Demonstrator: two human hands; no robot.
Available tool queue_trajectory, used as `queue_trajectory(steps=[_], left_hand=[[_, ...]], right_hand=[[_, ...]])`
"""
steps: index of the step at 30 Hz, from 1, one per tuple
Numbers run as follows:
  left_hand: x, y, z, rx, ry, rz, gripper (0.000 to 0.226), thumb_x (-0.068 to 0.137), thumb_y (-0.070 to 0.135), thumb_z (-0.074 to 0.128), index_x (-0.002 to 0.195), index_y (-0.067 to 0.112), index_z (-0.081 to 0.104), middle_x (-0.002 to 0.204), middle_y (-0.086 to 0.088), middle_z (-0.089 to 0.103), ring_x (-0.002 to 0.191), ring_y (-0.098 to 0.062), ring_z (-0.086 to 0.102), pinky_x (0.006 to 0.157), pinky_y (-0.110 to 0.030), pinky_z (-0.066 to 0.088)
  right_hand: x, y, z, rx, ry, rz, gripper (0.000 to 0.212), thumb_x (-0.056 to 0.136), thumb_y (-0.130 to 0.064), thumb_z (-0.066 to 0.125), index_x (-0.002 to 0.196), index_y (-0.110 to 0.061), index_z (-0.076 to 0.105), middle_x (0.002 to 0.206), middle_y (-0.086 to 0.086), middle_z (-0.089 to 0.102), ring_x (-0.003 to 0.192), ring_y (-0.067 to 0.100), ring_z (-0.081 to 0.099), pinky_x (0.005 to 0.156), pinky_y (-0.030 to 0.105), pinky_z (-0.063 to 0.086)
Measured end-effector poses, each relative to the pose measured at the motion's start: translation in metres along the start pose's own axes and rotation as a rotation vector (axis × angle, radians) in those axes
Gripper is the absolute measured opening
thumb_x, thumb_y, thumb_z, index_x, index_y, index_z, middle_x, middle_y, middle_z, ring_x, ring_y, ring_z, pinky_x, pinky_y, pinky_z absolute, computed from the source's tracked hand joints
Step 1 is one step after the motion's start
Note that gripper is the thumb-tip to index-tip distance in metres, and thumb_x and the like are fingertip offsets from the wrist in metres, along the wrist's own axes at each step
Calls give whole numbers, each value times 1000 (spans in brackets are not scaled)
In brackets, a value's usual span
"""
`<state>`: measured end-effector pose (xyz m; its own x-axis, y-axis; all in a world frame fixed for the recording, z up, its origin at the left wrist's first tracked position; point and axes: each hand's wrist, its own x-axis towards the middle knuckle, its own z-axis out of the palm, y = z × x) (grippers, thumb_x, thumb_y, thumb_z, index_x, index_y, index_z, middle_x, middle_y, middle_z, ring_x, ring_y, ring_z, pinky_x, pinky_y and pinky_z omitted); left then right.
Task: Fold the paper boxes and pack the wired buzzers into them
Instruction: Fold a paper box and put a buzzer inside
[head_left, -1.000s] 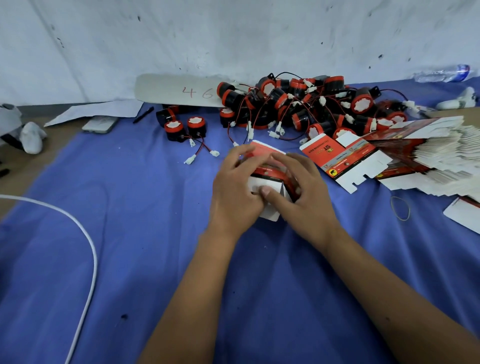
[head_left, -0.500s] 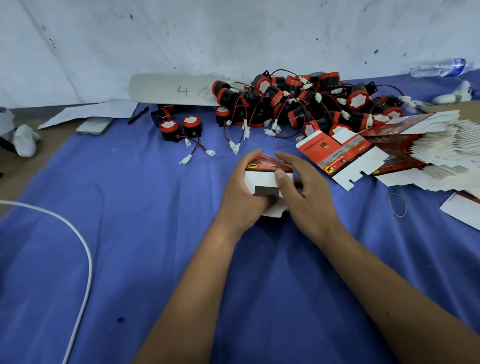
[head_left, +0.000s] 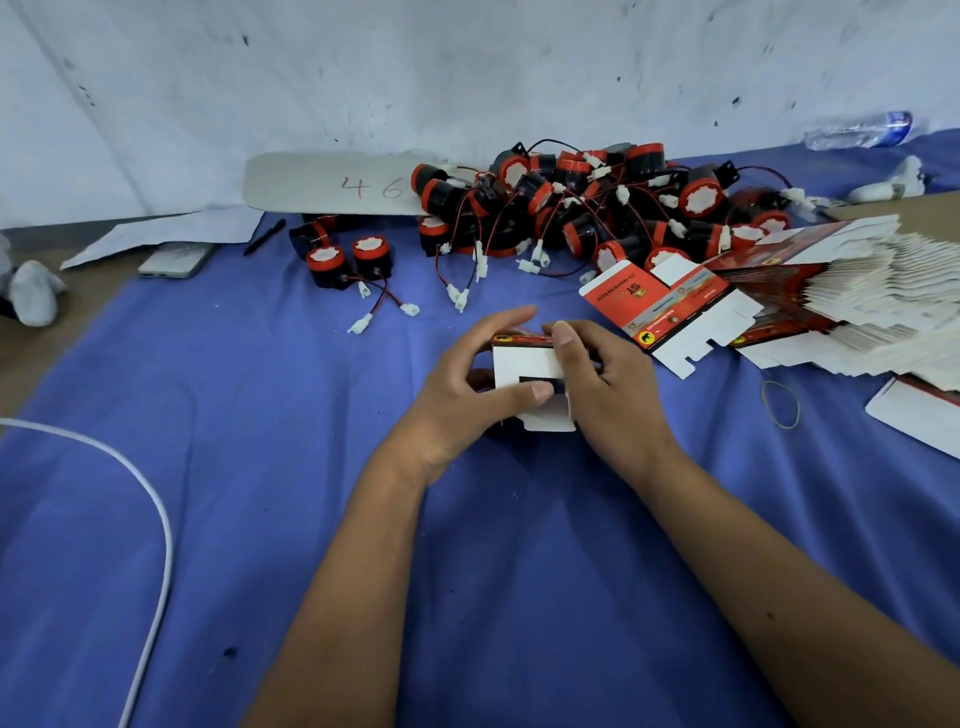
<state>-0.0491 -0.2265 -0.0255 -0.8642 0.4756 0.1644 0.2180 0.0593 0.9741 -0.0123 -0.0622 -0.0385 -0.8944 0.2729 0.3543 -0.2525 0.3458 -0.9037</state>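
- Head view: one box (head_left: 524, 366), part folded, is above the blue cloth (head_left: 260, 467), mid-table.
- Left hand (head_left: 462, 400) grasps its left side, thumb on the white flap; right hand (head_left: 613, 384) grasps its right side.
- Two buzzers (head_left: 348, 260) stand apart; the pile (head_left: 597, 202) behind is too tangled to count.
- One flat box (head_left: 670, 312) lies beside a fanned stack (head_left: 852, 291).
- Around: one rubber band (head_left: 779, 402), one white cable (head_left: 156, 519), one phone (head_left: 176, 258), one pen (head_left: 265, 236).

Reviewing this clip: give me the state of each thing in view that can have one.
paper box: partly folded, flaps untucked, held up
left hand: grips the box
right hand: grips the box
flat box blanks: unfolded, fanned stack
wired buzzers: loose, unpacked heap
plastic bottle: lying down
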Motion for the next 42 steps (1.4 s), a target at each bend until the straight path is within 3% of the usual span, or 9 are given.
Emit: queue_trajectory(steps=[5, 14, 19, 22, 25, 29, 33, 38, 42], left_hand=[[0, 2, 0, 95, 78, 18, 56, 81, 24, 73, 133, 39, 62, 128, 12, 66, 108, -16, 68, 94, -42, 59], [-1, 0, -14, 34, 17, 43, 82, 72, 9, 75, 145, 39, 53, 137, 8, 62, 102, -14, 68, 88, -31, 56], [1, 0, -3, -69, 74, -1, 62, 79, 20, 69, 138, 39, 59, 131, 7, 64, 99, -10, 66, 88, -29, 56], [4, -1, 21, 103, 205, 26, 52, 87, 42, 67, 137, 33, 54, 128, 9, 63, 116, -11, 62, 101, -34, 53], [5, -5, 29, 197, 248, 105, 39, 98, 36, 63, 134, 25, 52, 124, 9, 65, 113, -14, 63, 98, -41, 53], [10, -6, 18, 169, 356, 140, 39, 93, 36, 59, 131, 27, 52, 114, 17, 66, 102, -5, 66, 86, -29, 56], [13, -13, 4, -179, 444, -15, 27, 97, 28, 59, 124, 33, 57, 117, 9, 67, 110, -22, 68, 87, -46, 60], [11, -10, 5, -230, 331, -27, 32, 100, 19, 65, 129, 30, 59, 129, -1, 64, 109, -21, 69, 82, -43, 62], [9, -8, 9, -23, 269, 73, 41, 99, 16, 66, 136, 28, 52, 118, 8, 66, 98, -6, 68, 77, -28, 60]], right_hand=[[3, 2, -6, 169, -244, 24, 27, 99, -36, 62, 125, -30, 66, 115, -16, 70, 101, 6, 68, 77, 18, 54], [12, 12, -12, 204, -230, 111, 31, 93, -40, 67, 124, -36, 66, 121, -12, 68, 104, 14, 68, 80, 39, 62], [8, 10, -8, 93, -94, 51, 27, 95, -37, 68, 121, -31, 68, 113, -19, 70, 100, -3, 65, 67, 12, 53], [3, 8, -3, -34, 36, -36, 22, 93, -31, 67, 115, -27, 71, 108, -22, 70, 102, -6, 63, 65, 10, 51], [0, 3, -1, -82, 65, -91, 20, 93, -24, 66, 112, -26, 72, 105, -20, 71, 101, -4, 64, 74, 10, 50], [6, -1, -8, 359, -141, 90, 26, 103, -20, 56, 126, -17, 69, 124, -4, 71, 118, 14, 65, 91, 31, 56], [9, -2, -10, 620, -252, 137, 38, 96, -18, 59, 134, -15, 63, 129, 17, 65, 116, 21, 64, 82, 33, 57], [8, 9, -7, 322, -276, 73, 55, 89, -36, 75, 140, -44, 55, 136, -23, 61, 122, 8, 61, 99, 35, 53], [7, 9, -7, 278, -257, 54, 47, 94, -33, 72, 137, -44, 57, 132, -16, 64, 109, 14, 69, 96, 36, 56]])
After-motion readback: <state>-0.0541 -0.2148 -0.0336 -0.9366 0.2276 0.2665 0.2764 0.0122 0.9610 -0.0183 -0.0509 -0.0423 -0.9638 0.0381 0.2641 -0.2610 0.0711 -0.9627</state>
